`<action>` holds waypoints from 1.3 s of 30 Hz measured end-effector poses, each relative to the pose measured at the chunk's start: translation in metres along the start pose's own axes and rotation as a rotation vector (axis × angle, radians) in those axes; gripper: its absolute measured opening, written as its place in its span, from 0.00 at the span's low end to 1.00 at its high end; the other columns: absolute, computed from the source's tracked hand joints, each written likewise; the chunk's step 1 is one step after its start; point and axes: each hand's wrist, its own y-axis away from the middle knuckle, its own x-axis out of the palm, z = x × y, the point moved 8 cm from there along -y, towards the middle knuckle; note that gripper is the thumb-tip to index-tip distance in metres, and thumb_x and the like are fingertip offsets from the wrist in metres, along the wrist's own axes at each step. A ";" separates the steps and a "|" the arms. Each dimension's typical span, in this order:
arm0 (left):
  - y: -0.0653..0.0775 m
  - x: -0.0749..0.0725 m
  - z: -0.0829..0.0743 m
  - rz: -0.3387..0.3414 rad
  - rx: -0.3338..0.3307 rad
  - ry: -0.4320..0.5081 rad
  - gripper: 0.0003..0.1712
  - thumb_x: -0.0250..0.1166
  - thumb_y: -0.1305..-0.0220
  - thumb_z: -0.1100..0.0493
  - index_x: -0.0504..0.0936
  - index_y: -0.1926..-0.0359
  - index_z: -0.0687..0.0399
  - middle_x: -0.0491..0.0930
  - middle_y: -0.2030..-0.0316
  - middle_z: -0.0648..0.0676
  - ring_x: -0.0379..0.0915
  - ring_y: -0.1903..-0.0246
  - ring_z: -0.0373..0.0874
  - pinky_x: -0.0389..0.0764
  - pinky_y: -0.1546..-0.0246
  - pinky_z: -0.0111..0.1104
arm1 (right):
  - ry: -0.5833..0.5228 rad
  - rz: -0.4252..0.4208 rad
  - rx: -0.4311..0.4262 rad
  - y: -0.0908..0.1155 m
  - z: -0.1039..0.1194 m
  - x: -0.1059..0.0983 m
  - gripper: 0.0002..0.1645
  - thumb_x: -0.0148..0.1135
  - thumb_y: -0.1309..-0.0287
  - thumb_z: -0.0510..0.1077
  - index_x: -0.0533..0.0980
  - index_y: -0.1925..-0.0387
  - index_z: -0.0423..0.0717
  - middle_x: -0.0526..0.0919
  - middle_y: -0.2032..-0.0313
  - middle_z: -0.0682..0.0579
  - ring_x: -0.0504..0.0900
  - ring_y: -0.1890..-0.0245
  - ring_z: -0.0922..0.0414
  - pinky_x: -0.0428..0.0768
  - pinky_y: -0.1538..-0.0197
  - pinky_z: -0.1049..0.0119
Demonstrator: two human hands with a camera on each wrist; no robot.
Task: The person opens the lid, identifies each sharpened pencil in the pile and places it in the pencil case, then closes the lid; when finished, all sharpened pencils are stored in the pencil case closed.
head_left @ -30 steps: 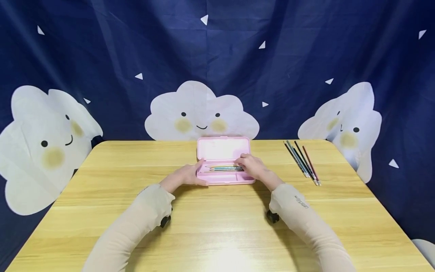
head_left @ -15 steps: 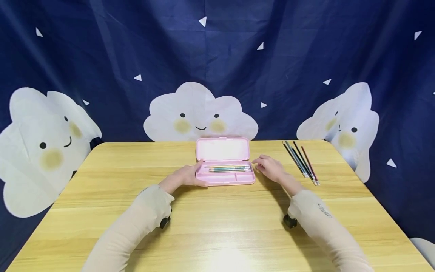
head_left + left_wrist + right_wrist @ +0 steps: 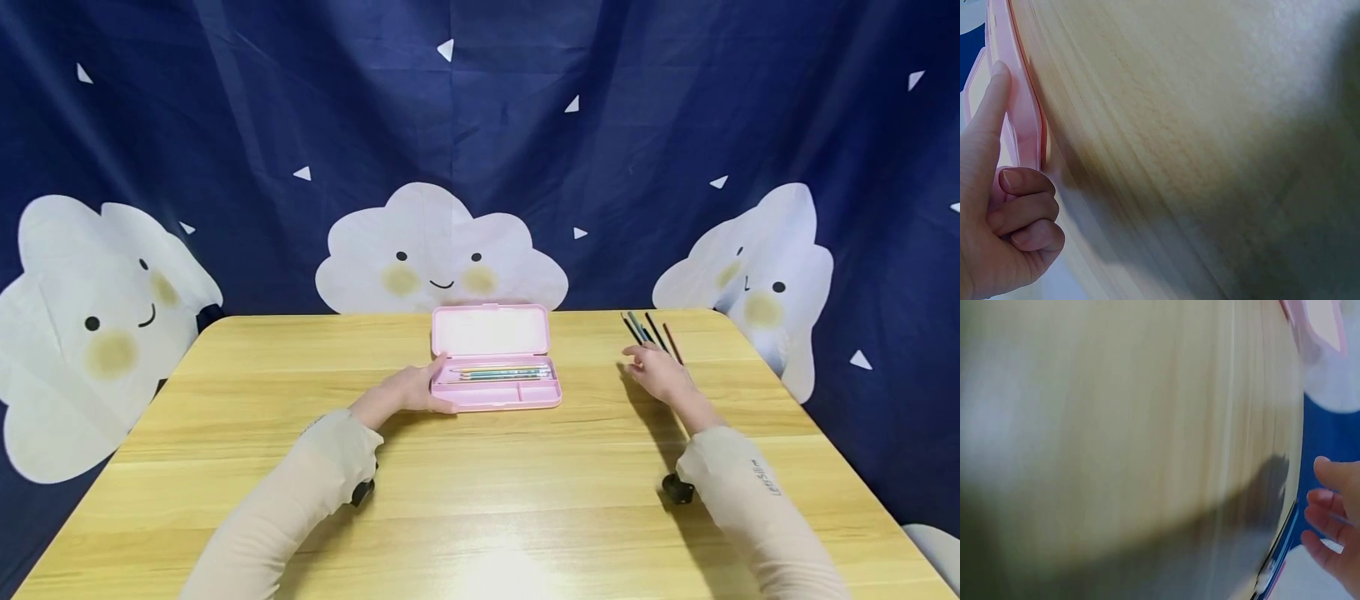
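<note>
A pink pencil case (image 3: pixel 517 406) lies with its lid (image 3: pixel 491 330) raised at the back of the table. Several pencils (image 3: pixel 504 374) rest in its long compartment; its two front compartments look bare. My left hand (image 3: pixel 411 388) holds the case's left end, thumb along the front side in the left wrist view (image 3: pixel 994 94), other fingers curled by the end. Over the loose pencils (image 3: pixel 672 342) at the right hovers my right hand (image 3: pixel 660 373), fingers loosely bent with nothing between them. It hides their lower ends in the head view.
The wooden table (image 3: pixel 480 483) has its far edge just behind the case and loose pencils. A dark blue curtain (image 3: pixel 495 142) with printed clouds hangs behind it. Bare wood separates the case from the loose pencils.
My right hand has left the pencils inside the case and moved right, to above the loose pencils. My left hand stays at the case's left end.
</note>
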 end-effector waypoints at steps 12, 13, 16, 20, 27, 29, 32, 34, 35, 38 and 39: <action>0.000 0.000 0.001 -0.008 -0.006 -0.008 0.61 0.65 0.55 0.32 0.42 0.28 0.46 0.63 0.41 0.73 0.64 0.43 0.60 0.68 0.47 0.47 | 0.038 0.079 0.125 0.006 -0.030 0.000 0.17 0.56 0.43 0.36 0.70 0.55 0.26 0.71 0.60 0.27 0.71 0.55 0.32 0.70 0.53 0.43; -0.001 0.000 0.001 -0.006 -0.007 -0.007 0.61 0.65 0.55 0.32 0.42 0.28 0.46 0.63 0.41 0.73 0.64 0.43 0.60 0.68 0.47 0.47 | 0.043 0.076 0.122 0.005 -0.030 0.000 0.16 0.55 0.43 0.36 0.70 0.57 0.26 0.71 0.61 0.28 0.71 0.56 0.32 0.71 0.54 0.43; -0.001 0.000 0.001 -0.006 -0.008 -0.005 0.61 0.65 0.55 0.32 0.42 0.28 0.46 0.62 0.41 0.73 0.63 0.43 0.61 0.68 0.47 0.48 | 0.059 0.064 0.109 0.003 -0.028 0.001 0.13 0.53 0.43 0.34 0.71 0.58 0.26 0.71 0.64 0.29 0.72 0.58 0.32 0.72 0.55 0.43; -0.001 0.000 0.001 -0.011 -0.007 -0.006 0.61 0.65 0.55 0.32 0.42 0.29 0.46 0.62 0.41 0.73 0.63 0.43 0.60 0.68 0.47 0.48 | 0.073 0.051 0.123 0.001 -0.030 0.002 0.15 0.52 0.43 0.33 0.70 0.56 0.25 0.70 0.63 0.28 0.71 0.57 0.31 0.72 0.55 0.43; -0.001 -0.001 0.000 -0.037 0.007 -0.011 0.60 0.66 0.56 0.33 0.44 0.29 0.48 0.65 0.43 0.74 0.65 0.45 0.61 0.70 0.50 0.47 | 0.064 0.083 0.144 0.001 -0.034 0.006 0.19 0.54 0.47 0.31 0.68 0.53 0.23 0.69 0.60 0.25 0.71 0.56 0.30 0.71 0.53 0.43; 0.000 -0.002 -0.001 -0.038 0.014 -0.009 0.60 0.66 0.55 0.34 0.44 0.29 0.48 0.65 0.43 0.75 0.66 0.45 0.61 0.70 0.50 0.47 | 0.055 0.086 0.162 0.002 -0.036 0.007 0.18 0.53 0.46 0.31 0.67 0.53 0.23 0.67 0.59 0.24 0.71 0.57 0.30 0.71 0.54 0.43; 0.000 -0.002 -0.001 -0.040 0.019 0.002 0.60 0.66 0.56 0.34 0.44 0.29 0.49 0.65 0.44 0.75 0.66 0.45 0.61 0.70 0.49 0.47 | 0.039 0.071 0.187 0.003 -0.038 0.006 0.16 0.53 0.44 0.31 0.68 0.55 0.24 0.66 0.59 0.23 0.71 0.60 0.28 0.72 0.57 0.42; 0.000 -0.001 -0.001 -0.040 0.019 0.005 0.60 0.67 0.55 0.34 0.44 0.29 0.49 0.65 0.44 0.75 0.66 0.45 0.61 0.70 0.49 0.47 | 0.041 0.068 0.192 0.004 -0.038 0.006 0.15 0.53 0.44 0.31 0.68 0.56 0.25 0.66 0.60 0.24 0.72 0.61 0.28 0.73 0.58 0.43; 0.000 -0.001 0.000 -0.040 0.019 0.007 0.60 0.67 0.56 0.34 0.44 0.29 0.49 0.65 0.43 0.75 0.66 0.45 0.61 0.70 0.49 0.47 | 0.046 0.070 0.191 0.004 -0.038 0.006 0.14 0.53 0.45 0.31 0.69 0.57 0.25 0.67 0.60 0.24 0.72 0.61 0.29 0.73 0.58 0.43; -0.001 -0.001 0.000 -0.038 0.017 -0.001 0.61 0.66 0.55 0.33 0.44 0.29 0.49 0.64 0.43 0.75 0.65 0.45 0.61 0.70 0.49 0.47 | 0.057 0.089 0.185 0.003 -0.040 0.008 0.16 0.53 0.46 0.31 0.69 0.56 0.24 0.68 0.61 0.25 0.71 0.58 0.30 0.72 0.56 0.43; -0.001 -0.001 0.000 -0.037 0.016 -0.005 0.61 0.66 0.55 0.33 0.44 0.29 0.49 0.64 0.43 0.75 0.65 0.45 0.61 0.70 0.49 0.47 | 0.056 0.098 0.183 0.002 -0.040 0.009 0.17 0.53 0.46 0.31 0.69 0.55 0.24 0.68 0.60 0.25 0.70 0.57 0.30 0.71 0.55 0.43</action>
